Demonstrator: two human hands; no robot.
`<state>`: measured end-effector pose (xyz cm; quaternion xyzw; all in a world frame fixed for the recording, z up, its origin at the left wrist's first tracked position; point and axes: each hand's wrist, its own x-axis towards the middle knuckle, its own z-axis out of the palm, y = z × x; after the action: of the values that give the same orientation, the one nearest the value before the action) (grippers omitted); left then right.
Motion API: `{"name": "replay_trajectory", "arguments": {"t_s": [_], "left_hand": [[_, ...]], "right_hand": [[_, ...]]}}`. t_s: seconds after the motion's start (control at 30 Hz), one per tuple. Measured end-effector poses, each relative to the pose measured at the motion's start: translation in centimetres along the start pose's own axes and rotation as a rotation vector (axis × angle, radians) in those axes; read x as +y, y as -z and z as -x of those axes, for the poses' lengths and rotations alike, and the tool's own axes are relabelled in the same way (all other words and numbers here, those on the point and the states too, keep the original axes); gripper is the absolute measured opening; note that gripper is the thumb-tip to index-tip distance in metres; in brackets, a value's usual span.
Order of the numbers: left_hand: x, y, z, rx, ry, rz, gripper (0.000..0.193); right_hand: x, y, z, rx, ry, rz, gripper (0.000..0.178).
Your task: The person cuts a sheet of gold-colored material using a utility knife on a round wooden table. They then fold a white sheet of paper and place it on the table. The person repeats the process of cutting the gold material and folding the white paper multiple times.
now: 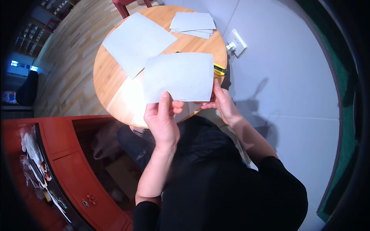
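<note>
Over table (111, 82), hands (both) (163, 119) hold sheet (179, 76).

The round wooden worktop (111, 82) carries a large grey sheet (138, 41) toward its far left, a stack of grey sheets (193, 24) at the far right edge, and a yellow cutter (220, 70) at the right rim, partly hidden.
</note>
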<state>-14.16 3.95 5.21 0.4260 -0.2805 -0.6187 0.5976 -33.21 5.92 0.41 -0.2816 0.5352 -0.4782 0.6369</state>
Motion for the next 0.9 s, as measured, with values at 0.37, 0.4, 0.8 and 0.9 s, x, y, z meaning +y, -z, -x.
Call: {"name": "replay_trajectory", "arguments": {"t_s": [0.37,0.4,0.8,0.9], "left_hand": [[-4.4,2.5,3.5,0.203,0.289,-0.115,0.017],[-4.3,3.6,3.8,0.176,0.295,-0.175,0.018],[-3.6,6.8,1.7,-0.382,-0.596,-1.486,0.075],[-3.4,7.1,1.6,-0.439,-0.601,-1.598,0.082]], "right_hand": [[1.8,-0.1,-2.3,0.233,0.335,0.581,0.034],[2.0,-0.2,-2.3,0.265,0.347,0.684,0.034],[2.0,-0.8,-2.1,0.315,0.458,1.123,0.037],[1.1,-1.7,-0.6,0.408,0.780,1.325,0.034]]}}
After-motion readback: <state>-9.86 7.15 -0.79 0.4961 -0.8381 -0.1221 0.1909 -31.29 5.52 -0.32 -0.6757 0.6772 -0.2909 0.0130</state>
